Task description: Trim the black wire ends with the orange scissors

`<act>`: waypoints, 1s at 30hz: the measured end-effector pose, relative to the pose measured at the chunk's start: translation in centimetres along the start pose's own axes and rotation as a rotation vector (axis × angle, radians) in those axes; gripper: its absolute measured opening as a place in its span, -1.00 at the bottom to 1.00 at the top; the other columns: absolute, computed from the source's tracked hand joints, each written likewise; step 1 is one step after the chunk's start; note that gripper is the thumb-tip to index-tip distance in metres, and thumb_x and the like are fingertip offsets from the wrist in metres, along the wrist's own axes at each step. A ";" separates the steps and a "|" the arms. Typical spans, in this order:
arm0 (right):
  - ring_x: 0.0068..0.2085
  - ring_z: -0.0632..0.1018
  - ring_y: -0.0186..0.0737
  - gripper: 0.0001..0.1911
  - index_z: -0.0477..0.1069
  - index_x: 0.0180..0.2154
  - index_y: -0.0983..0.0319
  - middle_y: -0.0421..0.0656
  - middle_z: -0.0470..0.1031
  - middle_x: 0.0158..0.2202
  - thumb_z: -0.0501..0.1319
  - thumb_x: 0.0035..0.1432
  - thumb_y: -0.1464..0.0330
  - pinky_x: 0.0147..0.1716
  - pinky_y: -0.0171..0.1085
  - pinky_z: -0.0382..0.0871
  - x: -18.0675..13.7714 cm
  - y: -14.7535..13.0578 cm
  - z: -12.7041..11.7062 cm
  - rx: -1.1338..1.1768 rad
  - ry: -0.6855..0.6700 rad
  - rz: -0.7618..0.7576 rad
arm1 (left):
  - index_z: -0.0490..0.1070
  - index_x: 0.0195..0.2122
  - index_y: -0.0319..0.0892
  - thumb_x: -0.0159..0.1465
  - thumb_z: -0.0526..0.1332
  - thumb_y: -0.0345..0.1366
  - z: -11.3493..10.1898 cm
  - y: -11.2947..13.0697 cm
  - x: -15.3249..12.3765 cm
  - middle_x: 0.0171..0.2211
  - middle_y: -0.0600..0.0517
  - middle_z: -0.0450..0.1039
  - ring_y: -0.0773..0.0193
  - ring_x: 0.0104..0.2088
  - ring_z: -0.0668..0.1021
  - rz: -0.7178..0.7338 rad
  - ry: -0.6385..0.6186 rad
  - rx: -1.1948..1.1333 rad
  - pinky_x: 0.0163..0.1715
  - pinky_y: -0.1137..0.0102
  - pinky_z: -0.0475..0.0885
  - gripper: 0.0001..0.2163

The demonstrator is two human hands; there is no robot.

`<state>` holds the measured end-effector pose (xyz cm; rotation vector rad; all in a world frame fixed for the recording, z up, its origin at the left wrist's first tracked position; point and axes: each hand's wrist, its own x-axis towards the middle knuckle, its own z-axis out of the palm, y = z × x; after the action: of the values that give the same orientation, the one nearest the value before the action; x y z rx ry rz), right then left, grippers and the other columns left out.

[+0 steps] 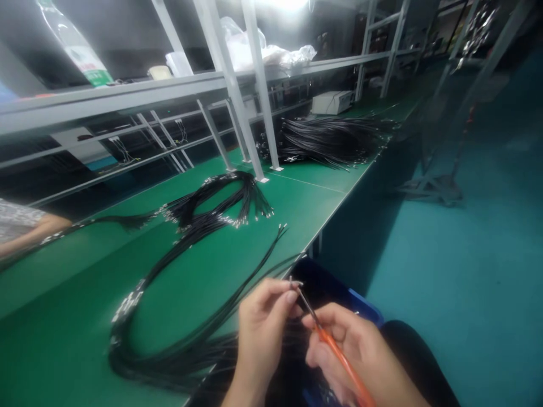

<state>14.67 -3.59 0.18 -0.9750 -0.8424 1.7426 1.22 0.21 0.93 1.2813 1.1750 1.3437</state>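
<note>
Pinched between the thumb and fingers of my left hand (263,322) is a thin cable end (291,281), near the table's front edge. My right hand (354,345) is closed around an orange-handled tool with a thin metal shaft (344,362). The tool's tip meets or nearly meets the cable end; blur hides the exact contact. A bundle of black cables (121,333) with pale ends loops over the green table (169,316) to the left. Several loose cables (254,271) run behind my left hand.
Below my hands is a blue bin (369,305). More black cable bundles (212,195) lie mid-table, with a large pile (326,138) behind the white shelf posts (258,90). At far left rests another person's arm (36,232). A bottle (80,51) stands on the shelf.
</note>
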 end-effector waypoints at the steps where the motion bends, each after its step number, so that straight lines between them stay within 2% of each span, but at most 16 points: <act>1: -0.75 0.22 -0.57 -0.76 0.34 -0.33 0.22 -0.25 0.48 -0.55 0.34 -0.04 0.31 -0.78 -0.52 0.05 0.2 -0.2 0.0 0.039 -0.026 0.027 | 0.52 -0.38 -0.16 0.18 0.27 -0.41 0.0 -0.1 -0.1 -0.44 0.09 0.51 0.42 -0.52 0.51 0.007 -0.003 0.015 -0.48 0.54 0.45 -0.95; 6: -0.79 0.24 -0.59 -0.62 0.20 -0.37 0.22 -0.25 0.50 -0.54 0.35 -0.03 0.17 -0.81 -0.54 0.05 0.8 -1.1 0.0 0.064 -0.088 0.107 | 0.50 -0.40 -0.17 0.19 0.26 -0.38 -0.1 -0.5 -0.2 -0.44 0.08 0.49 0.39 -0.50 0.51 0.038 -0.063 0.075 -0.48 0.53 0.46 -0.96; 9: -0.78 0.27 -0.57 -0.64 0.20 -0.36 0.23 -0.26 0.51 -0.53 0.34 -0.02 0.22 -0.82 -0.53 0.10 0.9 -1.5 0.0 0.006 -0.060 0.152 | 0.50 -0.40 -0.16 0.19 0.26 -0.37 -0.1 -0.8 -0.2 -0.43 0.08 0.49 0.39 -0.48 0.51 0.051 -0.075 0.111 -0.46 0.52 0.46 -0.96; 13: -0.80 0.24 -0.58 -0.72 0.20 -0.36 0.23 -0.27 0.50 -0.55 0.31 0.01 0.30 -0.84 -0.54 0.04 1.0 -1.6 -0.1 -0.060 0.002 0.171 | 0.50 -0.40 -0.15 0.19 0.26 -0.37 0.0 -0.9 -0.3 -0.45 0.09 0.48 0.39 -0.48 0.51 0.060 -0.076 0.133 -0.48 0.53 0.46 -0.96; 19: -0.82 0.21 -0.57 -0.73 0.20 -0.36 0.22 -0.28 0.49 -0.57 0.29 0.01 0.30 -0.86 -0.52 0.02 1.0 -1.4 -0.1 -0.109 0.033 0.189 | 0.50 -0.39 -0.14 0.20 0.25 -0.38 0.1 -0.9 -0.2 -0.43 0.09 0.48 0.37 -0.46 0.53 0.074 -0.085 0.129 -0.48 0.52 0.48 -0.95; 24: -0.80 0.27 -0.53 -0.77 0.22 -0.36 0.21 -0.30 0.44 -0.61 0.28 0.04 0.31 -0.84 -0.51 -0.01 0.9 -0.9 -0.3 -0.096 0.034 0.183 | 0.50 -0.38 -0.14 0.20 0.25 -0.39 0.1 -1.1 -0.2 -0.43 0.09 0.47 0.36 -0.46 0.52 0.085 -0.097 0.137 -0.48 0.51 0.49 -0.95; 30: -0.74 0.21 -0.57 -0.76 0.22 -0.37 0.21 -0.37 0.35 -0.60 0.31 0.03 0.36 -0.78 -0.50 0.02 0.5 -0.5 -1.2 -0.088 -0.035 0.110 | 0.49 -0.38 -0.15 0.19 0.26 -0.39 0.3 -1.2 0.0 -0.47 0.11 0.46 0.41 -0.50 0.50 0.100 -0.048 0.155 -0.48 0.54 0.45 -0.96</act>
<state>15.86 -2.81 -0.04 -1.0693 -0.9090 1.8339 1.53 0.38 -0.21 1.4924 1.2141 1.3067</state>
